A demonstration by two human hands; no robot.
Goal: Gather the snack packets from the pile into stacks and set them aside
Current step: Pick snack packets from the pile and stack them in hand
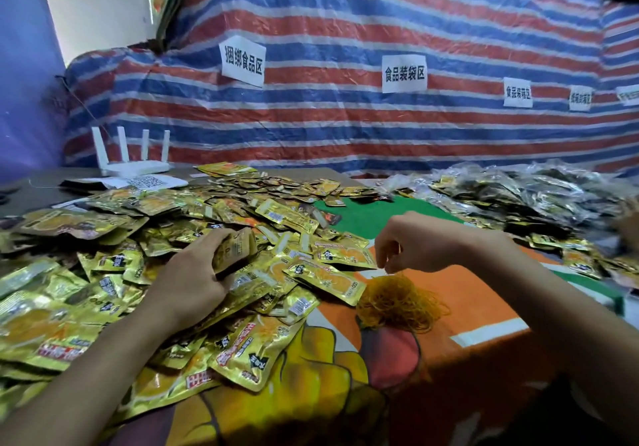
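A wide pile of gold snack packets (103, 272) covers the left and middle of the table. My left hand (193, 272) rests on the pile and grips a small stack of packets (235, 246) held on edge. My right hand (415, 241) hovers to the right, fingers pinched downward just above a heap of yellow rubber bands (397, 300). A thin band seems to hang from the fingertips, though I cannot tell for sure.
An orange, green and yellow cloth (466, 293) covers the table. Clear-wrapped bundles (518, 189) lie at the back right. A white router (135, 158) and papers sit at the back left. A striped tarp (345, 117) with paper labels forms the backdrop.
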